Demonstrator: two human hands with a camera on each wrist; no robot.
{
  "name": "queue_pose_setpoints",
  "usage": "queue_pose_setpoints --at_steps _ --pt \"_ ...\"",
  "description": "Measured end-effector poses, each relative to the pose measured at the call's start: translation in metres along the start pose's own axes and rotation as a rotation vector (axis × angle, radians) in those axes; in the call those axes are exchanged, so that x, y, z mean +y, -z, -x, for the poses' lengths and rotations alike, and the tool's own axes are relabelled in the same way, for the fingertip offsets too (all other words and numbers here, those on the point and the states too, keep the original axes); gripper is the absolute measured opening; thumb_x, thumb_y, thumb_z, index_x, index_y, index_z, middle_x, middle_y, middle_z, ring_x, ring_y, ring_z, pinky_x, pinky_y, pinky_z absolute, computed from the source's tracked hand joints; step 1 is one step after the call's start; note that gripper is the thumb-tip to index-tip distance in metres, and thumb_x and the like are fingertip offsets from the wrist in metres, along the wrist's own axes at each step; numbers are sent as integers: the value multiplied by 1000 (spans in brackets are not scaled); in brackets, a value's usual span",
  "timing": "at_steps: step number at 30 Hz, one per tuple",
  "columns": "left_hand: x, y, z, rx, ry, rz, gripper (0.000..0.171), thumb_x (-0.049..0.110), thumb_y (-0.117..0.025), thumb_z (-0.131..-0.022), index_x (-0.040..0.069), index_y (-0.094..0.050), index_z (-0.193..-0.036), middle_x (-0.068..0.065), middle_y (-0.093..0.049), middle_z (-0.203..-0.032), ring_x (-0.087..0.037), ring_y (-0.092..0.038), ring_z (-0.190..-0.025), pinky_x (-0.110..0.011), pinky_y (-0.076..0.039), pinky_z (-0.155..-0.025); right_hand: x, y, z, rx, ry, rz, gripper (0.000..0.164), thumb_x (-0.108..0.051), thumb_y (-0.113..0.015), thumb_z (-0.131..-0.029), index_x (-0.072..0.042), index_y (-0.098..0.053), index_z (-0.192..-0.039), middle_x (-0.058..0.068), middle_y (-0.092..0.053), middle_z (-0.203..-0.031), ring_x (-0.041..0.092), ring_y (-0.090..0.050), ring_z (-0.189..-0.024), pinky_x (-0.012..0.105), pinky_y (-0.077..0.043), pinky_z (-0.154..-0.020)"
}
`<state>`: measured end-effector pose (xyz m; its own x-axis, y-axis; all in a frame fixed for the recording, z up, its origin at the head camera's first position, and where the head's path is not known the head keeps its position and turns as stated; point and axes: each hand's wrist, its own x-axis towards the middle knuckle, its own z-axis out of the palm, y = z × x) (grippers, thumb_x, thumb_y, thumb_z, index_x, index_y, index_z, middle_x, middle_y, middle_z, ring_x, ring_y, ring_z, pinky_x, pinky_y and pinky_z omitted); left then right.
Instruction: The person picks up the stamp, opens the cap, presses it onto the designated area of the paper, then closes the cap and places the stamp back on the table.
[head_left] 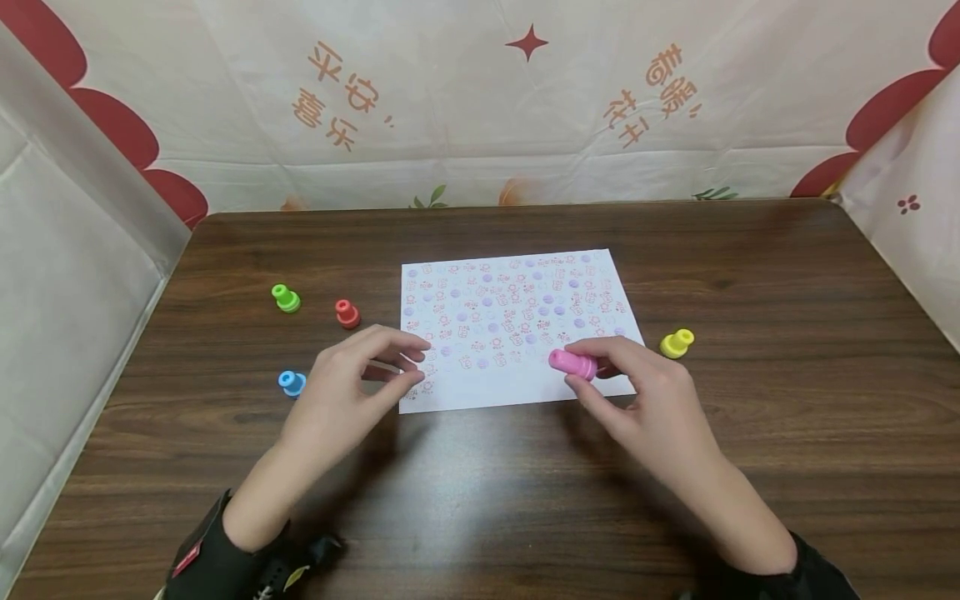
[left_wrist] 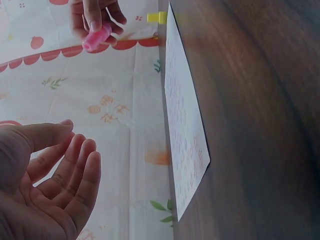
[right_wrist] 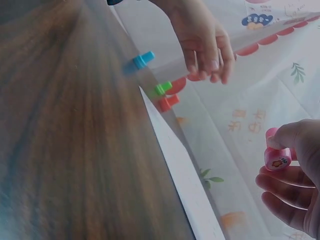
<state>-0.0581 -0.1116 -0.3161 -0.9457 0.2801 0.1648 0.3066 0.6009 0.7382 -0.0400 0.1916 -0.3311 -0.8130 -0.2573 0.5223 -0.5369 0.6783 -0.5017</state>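
A pink stamp (head_left: 573, 364) is pinched between the thumb and fingers of my right hand (head_left: 648, 400), above the lower right part of a white sheet of paper (head_left: 525, 392). The right wrist view shows a small flower-like design on the end face of the stamp (right_wrist: 278, 161). Rows of small red and purple prints cover most of the sheet, while its lower strip is plain. My left hand (head_left: 345, 387) hovers at the sheet's left edge, fingers loosely bent and holding nothing. In the left wrist view the left hand (left_wrist: 55, 185) has a gap between thumb and fingers.
Left of the sheet stand a green stamp (head_left: 286, 298), a red stamp (head_left: 347, 314) and a blue stamp (head_left: 292, 383), the last close beside my left wrist. To the right lies a yellow stamp (head_left: 677, 343). A printed cloth (head_left: 465, 100) hangs behind the dark wooden table (head_left: 480, 500).
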Motion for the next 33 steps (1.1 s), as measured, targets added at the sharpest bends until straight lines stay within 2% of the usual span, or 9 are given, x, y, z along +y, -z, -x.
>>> queue_pose_setpoints --at_steps 7,16,18,20,25,33 --pt "-5 10 2 44 -22 -22 29 5 -80 -83 10 -70 -110 1 -73 -104 -10 -69 -90 -31 -61 -80 4 9 -3 30 -48 20 30 -3 -82 -77 -11 -71 -104 -3 -74 -89 -4 -60 -79 4 -47 -78" --pt "-12 22 4 92 -18 -73 27 3 -79 -83 9 -71 -109 -1 -72 -102 -14 -69 -90 -34 -61 -80 11 20 -6 83 -83 27 33 3 -80 -77 -7 -70 -107 2 -73 -91 -5 -57 -79 3 -45 -77" --pt "-13 25 5 108 -19 -83 27 3 -79 -83 9 -71 -108 -1 -72 -102 -13 -69 -90 -31 -61 -81 13 23 -6 91 -89 24 35 4 -79 -77 -6 -70 -109 3 -74 -94 -7 -56 -80 2 -45 -77" --pt "-15 27 6 121 -17 -92 28 4 -79 -83 10 -71 -108 0 -72 -101 -12 -69 -90 -22 -59 -81 15 25 -6 100 -93 26 36 5 -79 -78 -5 -70 -111 5 -74 -96 -9 -55 -82 1 -45 -78" --pt "-17 33 8 148 -8 -100 28 5 -79 -83 12 -72 -109 0 -72 -102 -12 -68 -90 -2 -48 -79 21 28 -5 112 -124 43 34 4 -77 -81 -4 -68 -112 8 -75 -98 -15 -54 -84 0 -44 -77" --pt "-23 38 11 183 -9 -106 25 6 -79 -84 12 -72 -108 1 -72 -103 -4 -65 -89 -2 -48 -76 29 34 -3 119 -185 57 29 0 -72 -86 1 -63 -114 14 -73 -99 -21 -51 -88 -2 -43 -79"
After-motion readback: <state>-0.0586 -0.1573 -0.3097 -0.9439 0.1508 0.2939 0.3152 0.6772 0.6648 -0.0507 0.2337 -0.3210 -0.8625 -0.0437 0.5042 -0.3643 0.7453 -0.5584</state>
